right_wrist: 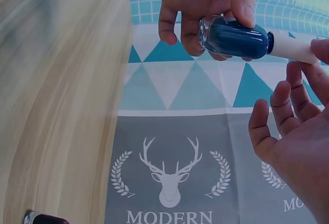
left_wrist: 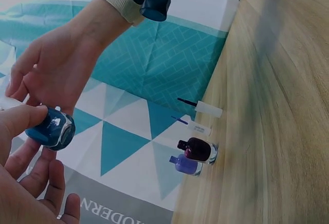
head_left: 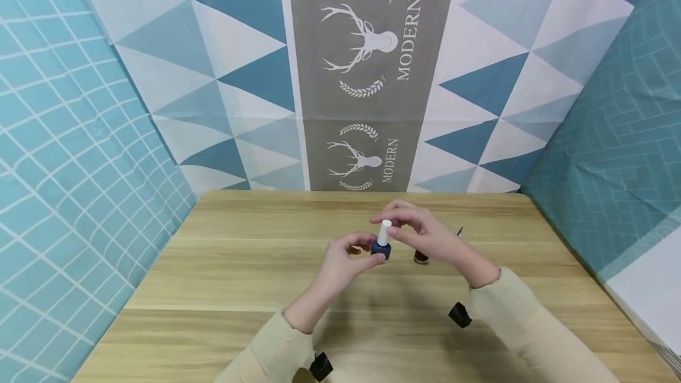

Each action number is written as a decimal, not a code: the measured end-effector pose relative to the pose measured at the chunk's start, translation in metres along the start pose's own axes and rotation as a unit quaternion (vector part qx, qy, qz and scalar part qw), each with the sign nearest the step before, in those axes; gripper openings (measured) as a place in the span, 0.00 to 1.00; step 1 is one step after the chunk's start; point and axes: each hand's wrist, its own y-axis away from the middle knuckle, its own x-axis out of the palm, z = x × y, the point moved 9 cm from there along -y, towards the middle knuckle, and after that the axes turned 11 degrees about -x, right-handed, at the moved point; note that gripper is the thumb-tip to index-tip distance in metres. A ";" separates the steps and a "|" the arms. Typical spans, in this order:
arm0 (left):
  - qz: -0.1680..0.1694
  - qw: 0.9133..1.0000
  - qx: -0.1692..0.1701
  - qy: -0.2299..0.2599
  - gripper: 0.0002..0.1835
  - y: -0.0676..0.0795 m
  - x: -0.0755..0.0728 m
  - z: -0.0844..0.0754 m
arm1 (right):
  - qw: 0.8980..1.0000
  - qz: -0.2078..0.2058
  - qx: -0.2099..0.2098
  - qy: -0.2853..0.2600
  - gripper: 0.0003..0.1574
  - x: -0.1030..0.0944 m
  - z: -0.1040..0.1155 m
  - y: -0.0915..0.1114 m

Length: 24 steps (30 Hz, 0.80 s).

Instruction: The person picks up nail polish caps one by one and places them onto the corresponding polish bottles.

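Blue nail-polish bottle (head_left: pixel 380 251) held above the wooden table (head_left: pixel 239 288)
The left hand (head_left: pixel 342 257) pinches the glass, the right hand (head_left: pixel 425 232) its white cap (head_left: pixel 385 232); best to steady the bottle upright, turn the cap straight along its axis, and avoid the 2 uncapped bottles (left_wrist: pixel 199 150).

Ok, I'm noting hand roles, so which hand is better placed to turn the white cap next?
Right, I'd judge: the right grip pinches the white cap, while the left grip holds the dark blue bottle and would probably have to release it first.
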 end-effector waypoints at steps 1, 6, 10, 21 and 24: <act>0.000 1.000 0.000 -0.001 0.13 0.000 0.000 0.000 | 1.000 0.001 0.001 0.003 0.17 -0.001 0.000 0.000; 0.002 1.000 0.004 -0.003 0.14 0.000 0.001 0.000 | 1.000 -0.004 0.006 0.013 0.16 -0.003 0.001 0.001; 0.002 1.000 0.005 -0.001 0.14 0.000 0.002 -0.002 | 1.000 -0.015 0.016 0.015 0.15 -0.005 0.000 0.003; 0.004 1.000 0.003 0.008 0.14 -0.001 0.006 -0.004 | 0.997 -0.050 0.039 0.040 0.09 -0.012 -0.004 0.002; 0.003 1.000 0.004 0.011 0.14 0.000 0.005 -0.005 | 0.997 -0.057 0.041 0.043 0.08 -0.012 -0.004 0.001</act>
